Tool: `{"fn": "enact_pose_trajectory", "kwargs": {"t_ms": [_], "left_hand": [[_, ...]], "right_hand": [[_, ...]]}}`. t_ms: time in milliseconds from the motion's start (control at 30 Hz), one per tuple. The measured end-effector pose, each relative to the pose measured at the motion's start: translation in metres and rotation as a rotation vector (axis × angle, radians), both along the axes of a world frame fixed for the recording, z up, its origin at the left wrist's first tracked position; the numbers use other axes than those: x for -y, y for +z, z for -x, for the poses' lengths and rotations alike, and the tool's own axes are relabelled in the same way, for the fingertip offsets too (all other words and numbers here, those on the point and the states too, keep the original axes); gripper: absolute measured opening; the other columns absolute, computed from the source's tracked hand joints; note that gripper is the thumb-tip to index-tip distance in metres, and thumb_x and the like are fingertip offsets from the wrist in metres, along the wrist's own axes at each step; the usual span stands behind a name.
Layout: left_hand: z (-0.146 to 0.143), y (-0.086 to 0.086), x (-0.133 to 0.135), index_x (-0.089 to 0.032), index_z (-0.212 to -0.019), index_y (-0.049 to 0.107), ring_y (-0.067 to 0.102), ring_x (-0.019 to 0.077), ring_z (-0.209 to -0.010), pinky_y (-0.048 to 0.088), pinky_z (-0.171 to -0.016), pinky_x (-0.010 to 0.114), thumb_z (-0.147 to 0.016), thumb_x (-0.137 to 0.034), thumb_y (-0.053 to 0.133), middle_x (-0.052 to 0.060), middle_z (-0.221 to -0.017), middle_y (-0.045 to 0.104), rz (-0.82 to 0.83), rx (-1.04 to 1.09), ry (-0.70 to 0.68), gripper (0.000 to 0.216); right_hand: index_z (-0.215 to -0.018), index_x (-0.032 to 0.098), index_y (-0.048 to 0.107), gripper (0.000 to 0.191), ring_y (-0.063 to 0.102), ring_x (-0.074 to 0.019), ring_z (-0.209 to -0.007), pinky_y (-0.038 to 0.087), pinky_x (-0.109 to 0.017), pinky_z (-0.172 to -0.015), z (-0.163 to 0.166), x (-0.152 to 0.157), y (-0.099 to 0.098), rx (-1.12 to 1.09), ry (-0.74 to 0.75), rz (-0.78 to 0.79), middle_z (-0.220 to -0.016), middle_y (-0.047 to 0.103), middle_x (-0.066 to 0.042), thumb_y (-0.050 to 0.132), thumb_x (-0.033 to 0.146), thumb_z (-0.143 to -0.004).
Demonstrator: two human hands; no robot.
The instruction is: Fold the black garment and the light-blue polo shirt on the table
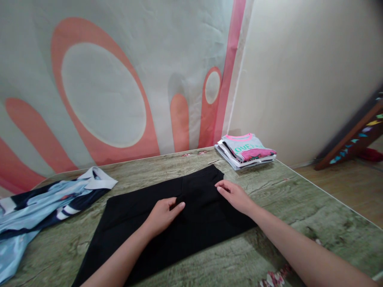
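A black garment (140, 223) of dark, plain cloth lies spread across the table in front of me; its exact kind is hard to make out. On its middle rests my left hand (164, 215), thumb stretched out and apart from the bent fingers, beside a small crease. My right hand (235, 195) is at the garment's right end, thumb and fingertips close together on the cloth near its edge. The underside of both hands is hidden. The garment's near left part runs behind my left forearm.
A light blue and navy garment (60, 207) with a white collar lies crumpled at the left. Several folded clothes form a stack (248, 149) at the back right, a grey and pink shirt on top. The wood-patterned table (287, 203) meets a printed wall covering (188, 48) behind.
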State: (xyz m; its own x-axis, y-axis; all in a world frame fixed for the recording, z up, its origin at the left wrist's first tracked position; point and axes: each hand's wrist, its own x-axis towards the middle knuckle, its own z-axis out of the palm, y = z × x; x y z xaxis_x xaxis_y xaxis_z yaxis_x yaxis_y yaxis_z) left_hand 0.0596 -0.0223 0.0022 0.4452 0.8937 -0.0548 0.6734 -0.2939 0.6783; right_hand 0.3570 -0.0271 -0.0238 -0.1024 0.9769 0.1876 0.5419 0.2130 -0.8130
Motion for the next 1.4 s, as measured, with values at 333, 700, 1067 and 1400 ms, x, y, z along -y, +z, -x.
{"fn": "enact_pose_trajectory", "kwargs": {"t_ms": [333,700,1067,1400], "left_hand": [[0.005,0.009,0.003,-0.019,-0.068,0.053,0.052,0.0149,-0.070,0.039,-0.062,0.024,-0.075,-0.040,0.067,-0.002,-0.074,0.053,0.026,0.016,-0.155,0.025],[0.000,0.006,0.005,-0.021,-0.070,0.047,0.049,0.0149,-0.064,0.036,-0.058,0.024,-0.077,-0.035,0.059,-0.003,-0.066,0.050,0.088,0.054,-0.057,0.020],[-0.004,-0.005,0.003,-0.022,-0.066,0.042,0.048,0.0146,-0.060,0.032,-0.057,0.025,-0.079,-0.032,0.053,-0.004,-0.062,0.048,-0.060,-0.044,0.025,0.019],[-0.004,-0.004,0.003,-0.022,-0.068,0.043,0.049,0.0140,-0.061,0.031,-0.057,0.025,-0.084,-0.041,0.053,-0.005,-0.064,0.050,-0.056,-0.020,-0.029,0.027]], "right_hand": [[-0.109,0.027,0.064,0.030,0.059,-0.0202,-0.097,0.044,-0.036,-0.089,0.003,0.004,-0.001,0.035,0.113,-0.029,-0.103,0.066,-0.002,0.064,0.027,-0.079],[-0.116,0.025,0.057,0.032,0.059,-0.0183,-0.083,0.045,-0.034,-0.079,0.004,0.003,-0.006,0.035,0.052,-0.020,-0.091,0.062,-0.001,0.057,0.034,-0.085],[-0.111,0.022,0.057,0.027,0.058,-0.0162,-0.075,0.045,-0.030,-0.073,0.007,0.002,-0.009,0.196,-0.073,-0.107,-0.087,0.063,-0.002,0.053,0.029,-0.085],[-0.077,0.022,0.061,0.020,0.059,-0.0185,-0.077,0.039,-0.029,-0.066,0.028,0.002,-0.002,0.429,-0.192,-0.147,-0.078,0.063,-0.002,0.056,0.039,-0.088]]}}
